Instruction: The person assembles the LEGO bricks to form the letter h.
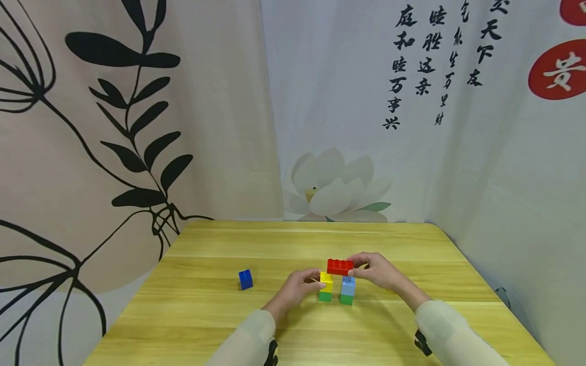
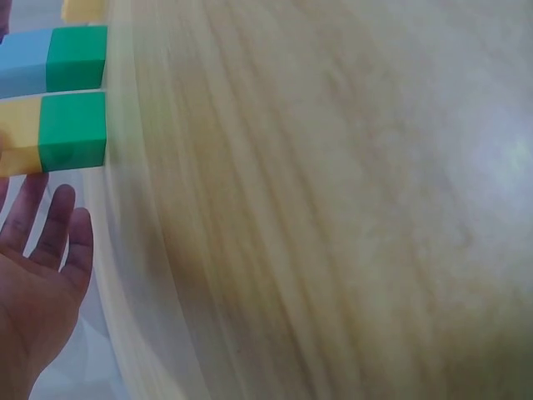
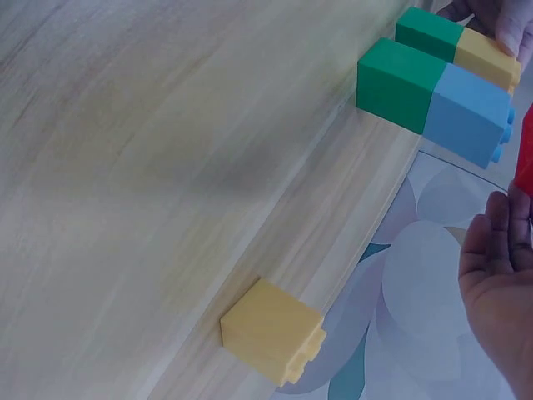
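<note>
Two small stacks stand side by side on the table. One is a yellow toy brick (image 1: 326, 281) on a green brick (image 1: 325, 297); the other is a light blue brick (image 1: 348, 286) on a green brick (image 1: 346, 300). My left hand (image 1: 298, 291) pinches the yellow brick from the left, its thumb on the near side. A longer red brick (image 1: 340, 267) is gripped at its right end by my right hand (image 1: 377, 271). It hangs just above the two stacks, apart from the light blue brick in the right wrist view. There, only a red edge (image 3: 525, 158) shows.
A dark blue brick (image 1: 245, 279) lies on the wooden table (image 1: 206, 315) to the left. Another yellow brick (image 3: 271, 333) stands beyond the light blue stack in the right wrist view, mostly hidden by my right arm in the head view. Printed curtains (image 1: 229, 127) hang behind the table.
</note>
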Motion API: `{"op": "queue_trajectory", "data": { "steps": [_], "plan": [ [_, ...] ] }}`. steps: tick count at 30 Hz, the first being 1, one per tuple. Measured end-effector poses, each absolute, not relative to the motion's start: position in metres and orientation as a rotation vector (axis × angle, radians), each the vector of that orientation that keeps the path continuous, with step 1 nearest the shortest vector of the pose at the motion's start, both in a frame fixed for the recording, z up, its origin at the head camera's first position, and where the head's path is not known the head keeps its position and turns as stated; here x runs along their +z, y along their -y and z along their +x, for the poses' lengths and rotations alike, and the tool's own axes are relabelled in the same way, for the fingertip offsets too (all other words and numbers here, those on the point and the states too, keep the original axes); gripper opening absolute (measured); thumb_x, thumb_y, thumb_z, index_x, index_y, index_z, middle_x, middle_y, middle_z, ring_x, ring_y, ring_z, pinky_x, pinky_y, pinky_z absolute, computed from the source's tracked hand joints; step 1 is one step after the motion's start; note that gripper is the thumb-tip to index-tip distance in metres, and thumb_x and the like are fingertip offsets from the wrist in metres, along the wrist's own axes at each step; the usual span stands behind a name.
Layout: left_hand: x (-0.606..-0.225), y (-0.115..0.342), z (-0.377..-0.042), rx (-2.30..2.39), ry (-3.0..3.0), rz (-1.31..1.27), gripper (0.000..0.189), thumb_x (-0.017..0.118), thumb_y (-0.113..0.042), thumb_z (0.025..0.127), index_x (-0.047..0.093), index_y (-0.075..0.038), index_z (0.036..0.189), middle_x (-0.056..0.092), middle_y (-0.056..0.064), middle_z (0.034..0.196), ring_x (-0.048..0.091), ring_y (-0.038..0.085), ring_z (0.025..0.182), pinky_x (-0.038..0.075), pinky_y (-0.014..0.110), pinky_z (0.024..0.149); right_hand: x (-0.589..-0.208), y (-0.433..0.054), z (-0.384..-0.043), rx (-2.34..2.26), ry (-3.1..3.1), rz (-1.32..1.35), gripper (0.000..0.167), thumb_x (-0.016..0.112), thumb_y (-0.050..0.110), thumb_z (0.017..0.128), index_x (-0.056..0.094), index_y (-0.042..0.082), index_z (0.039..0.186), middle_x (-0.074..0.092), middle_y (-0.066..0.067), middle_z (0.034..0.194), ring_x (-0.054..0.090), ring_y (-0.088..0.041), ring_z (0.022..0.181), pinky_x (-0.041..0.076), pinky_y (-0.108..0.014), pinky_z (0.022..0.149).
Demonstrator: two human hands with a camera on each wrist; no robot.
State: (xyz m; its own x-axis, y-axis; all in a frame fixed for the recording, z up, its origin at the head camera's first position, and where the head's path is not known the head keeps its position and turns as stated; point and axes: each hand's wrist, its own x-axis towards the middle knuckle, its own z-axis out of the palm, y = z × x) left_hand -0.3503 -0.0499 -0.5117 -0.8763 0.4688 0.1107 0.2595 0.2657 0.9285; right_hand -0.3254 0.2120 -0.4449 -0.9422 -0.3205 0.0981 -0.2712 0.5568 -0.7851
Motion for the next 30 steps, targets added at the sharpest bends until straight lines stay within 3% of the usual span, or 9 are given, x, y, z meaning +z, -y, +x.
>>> {"op": "queue_trajectory", "data": {
  "steps": [8, 17, 21, 30],
  "plan": [
    [-0.510, 0.053, -0.349, 1.649, -2.334, 0.714, 0.026, 0.069, -0.025, 0.095, 0.071, -0.017, 0.120, 0.068, -0.002, 0.106, 0.060, 0.017, 0.095, 0.052, 0.038, 0.084, -0.451, -0.207, -0.325, -1.360, -2.700, -0.553, 0.037, 0.071, 0.025, 0.093, 0.066, 0.002, 0.123, 0.065, -0.006, 0.104, 0.060, -0.024, 0.087, 0.054, -0.047, 0.079],
    [-0.508, 0.054, -0.347, 1.654, -2.334, 0.732, 0.026, 0.070, -0.025, 0.095, 0.071, -0.018, 0.120, 0.068, -0.002, 0.106, 0.060, 0.019, 0.096, 0.052, 0.038, 0.083, -0.453, -0.202, -0.324, -1.351, -2.715, -0.549, 0.036, 0.073, 0.023, 0.092, 0.068, 0.003, 0.120, 0.065, -0.008, 0.105, 0.061, -0.029, 0.080, 0.055, -0.048, 0.074],
    [-0.508, 0.054, -0.346, 1.667, -2.331, 0.740, 0.028, 0.069, -0.025, 0.095, 0.070, -0.019, 0.122, 0.069, -0.002, 0.108, 0.061, 0.019, 0.097, 0.052, 0.038, 0.083, -0.456, -0.200, -0.325, -1.341, -2.715, -0.553, 0.034, 0.074, 0.023, 0.091, 0.069, 0.004, 0.119, 0.065, -0.007, 0.105, 0.059, -0.021, 0.076, 0.055, -0.047, 0.073],
    [-0.509, 0.053, -0.345, 1.669, -2.344, 0.706, 0.031, 0.070, -0.025, 0.094, 0.068, -0.021, 0.125, 0.068, -0.002, 0.109, 0.059, 0.021, 0.099, 0.052, 0.041, 0.084, -0.456, -0.198, -0.325, -1.310, -2.723, -0.582, 0.032, 0.075, 0.024, 0.091, 0.070, 0.006, 0.117, 0.065, -0.005, 0.104, 0.057, -0.020, 0.076, 0.051, -0.033, 0.066]
  ]
}}
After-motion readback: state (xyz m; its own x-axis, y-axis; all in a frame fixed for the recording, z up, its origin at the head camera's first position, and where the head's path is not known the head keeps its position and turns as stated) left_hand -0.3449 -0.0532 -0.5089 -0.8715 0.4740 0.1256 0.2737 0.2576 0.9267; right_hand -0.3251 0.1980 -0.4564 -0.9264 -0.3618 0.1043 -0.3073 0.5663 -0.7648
